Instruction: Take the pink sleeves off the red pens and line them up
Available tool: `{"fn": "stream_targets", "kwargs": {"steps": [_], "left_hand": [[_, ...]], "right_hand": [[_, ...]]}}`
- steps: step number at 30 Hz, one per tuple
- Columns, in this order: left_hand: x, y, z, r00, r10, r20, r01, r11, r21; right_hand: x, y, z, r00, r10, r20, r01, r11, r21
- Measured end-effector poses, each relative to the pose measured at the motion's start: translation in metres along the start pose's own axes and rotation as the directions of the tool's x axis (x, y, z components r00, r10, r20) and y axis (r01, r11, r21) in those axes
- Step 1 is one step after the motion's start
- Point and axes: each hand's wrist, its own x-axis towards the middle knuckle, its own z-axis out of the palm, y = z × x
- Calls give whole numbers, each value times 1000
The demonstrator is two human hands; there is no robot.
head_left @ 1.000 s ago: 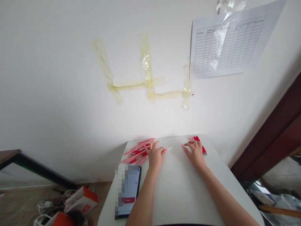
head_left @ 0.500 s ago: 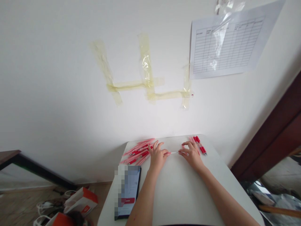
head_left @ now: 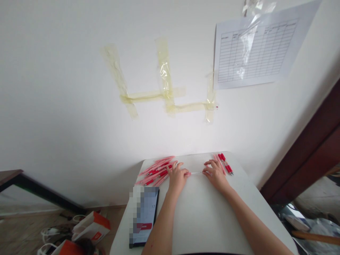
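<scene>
A thin whitish stick, like a pen refill, is stretched level between my two hands above the white table. My left hand pinches its left end between thumb and forefinger, the other fingers raised; something pinkish shows at those fingertips. At the other end my right hand pinches too, its upper fingers curled loosely. Left of my left hand lies a pile of pink sticks and red pens, partly behind my fingers. Just beyond my right hand are red pens beside a few pink sticks.
A phone with a lit screen lies on the left of the white table, near my left forearm. The wall rises directly behind the table's far edge. Orange-and-white bags stand on the floor at left.
My hands have drawn slightly apart, so a little more of the whitish stick shows between them. The number on the phone screen has changed. The pens lie as before.
</scene>
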Motion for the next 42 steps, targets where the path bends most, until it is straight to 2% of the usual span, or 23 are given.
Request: {"fn": "stream_targets", "kwargs": {"steps": [5,11,17,24,42], "left_hand": [[2,-6,1,999,-45,-11,46,998,31],[2,-10,6,996,-56,-75,61,996,68],[2,-7,6,992,-82,-94,90,992,89],[0,-5,6,993,-78,-92,87,992,96],[0,-3,2,994,-90,-54,95,991,97]], "right_hand": [[1,6,-1,999,12,-35,-13,999,-42],[-1,11,-3,995,45,-90,-54,993,-109],[-1,-1,-3,995,58,-76,-71,980,-184],[3,-10,-1,987,91,-130,-123,954,-272],[2,-7,-1,985,106,-134,-138,956,-259]]}}
